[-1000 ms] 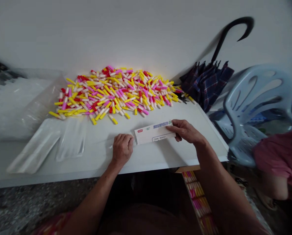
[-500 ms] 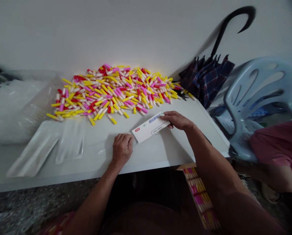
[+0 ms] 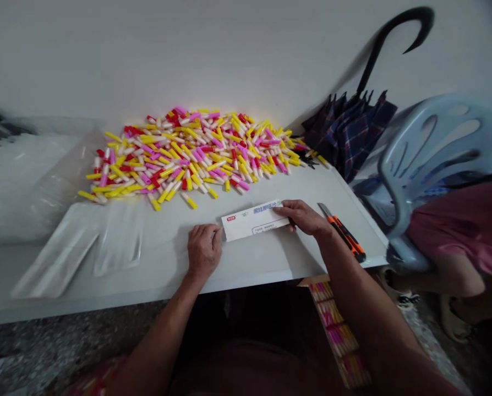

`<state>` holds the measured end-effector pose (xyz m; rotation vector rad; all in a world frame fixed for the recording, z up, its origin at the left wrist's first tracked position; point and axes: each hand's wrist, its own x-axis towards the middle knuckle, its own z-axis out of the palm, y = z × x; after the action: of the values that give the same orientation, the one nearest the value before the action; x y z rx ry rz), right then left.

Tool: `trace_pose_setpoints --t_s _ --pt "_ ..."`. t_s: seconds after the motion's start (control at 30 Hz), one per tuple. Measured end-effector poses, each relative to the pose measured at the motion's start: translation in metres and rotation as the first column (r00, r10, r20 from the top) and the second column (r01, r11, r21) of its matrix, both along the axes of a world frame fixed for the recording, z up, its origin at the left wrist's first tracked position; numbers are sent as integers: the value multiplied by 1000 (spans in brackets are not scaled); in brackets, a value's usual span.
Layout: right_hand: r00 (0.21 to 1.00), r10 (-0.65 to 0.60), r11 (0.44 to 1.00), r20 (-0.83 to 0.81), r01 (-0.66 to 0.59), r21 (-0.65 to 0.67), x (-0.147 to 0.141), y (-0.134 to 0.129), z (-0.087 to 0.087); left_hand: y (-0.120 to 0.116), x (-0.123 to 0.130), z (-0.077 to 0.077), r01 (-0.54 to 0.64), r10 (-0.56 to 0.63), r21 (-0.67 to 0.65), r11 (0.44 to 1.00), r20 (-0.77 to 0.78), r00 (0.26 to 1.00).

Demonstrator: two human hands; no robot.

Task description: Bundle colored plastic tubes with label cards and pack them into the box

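A slim white carton (image 3: 250,223), printed with a red logo and blue characters, lies slantwise just over the near part of the table. My right hand (image 3: 304,217) grips its right end, thumb on the printed face and fingers behind. Beside the left end, my left hand (image 3: 205,250) rests on the table with curled fingers. Its thumb is close to the carton's edge; whether they touch, or what the fingers hold, I cannot tell. Behind both hands spreads a heap of small plastic tubes (image 3: 196,154) with yellow, pink and red parts.
Clear plastic sleeves (image 3: 120,236) and a large clear bag (image 3: 31,181) lie at left. An orange-black utility knife (image 3: 345,236) is by my right forearm. Below the table edge stands a box of sorted tubes (image 3: 339,330). An umbrella (image 3: 349,132), a blue chair (image 3: 415,165) and a seated person (image 3: 464,231) are at right.
The carton has turned closer to level, its right end lowered, with my right hand moving slightly down and right. My right forearm has shifted, uncovering the utility knife. The person at right has moved left.
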<state>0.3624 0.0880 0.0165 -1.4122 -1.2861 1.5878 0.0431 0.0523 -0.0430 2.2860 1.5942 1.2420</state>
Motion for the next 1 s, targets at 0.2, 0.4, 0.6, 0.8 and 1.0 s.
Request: trace_pose_setpoints --t_s 0.2,0.4,0.6,0.8,1.0 --pt "1000 -27 999 14 26 30 4 -16 1 0 0 -1 8 -7 24 1000 -15 1000" --pt "1000 11 999 -6 -11 48 9 -11 -2 1 -2 -2 37 -35 65 997 -23 999" --pt "997 -6 1000 -72 7 20 -2 -11 -9 1 -4 -2 60 -61 -11 998 -98 993" --pt "995 -79 995 -58 83 64 -14 -21 -21 12 -10 9 100 -140 -169 981 -246 959" --pt "1000 -16 985 22 12 175 -4 -25 -16 21 -16 16 172 -202 -129 977 -280 938"
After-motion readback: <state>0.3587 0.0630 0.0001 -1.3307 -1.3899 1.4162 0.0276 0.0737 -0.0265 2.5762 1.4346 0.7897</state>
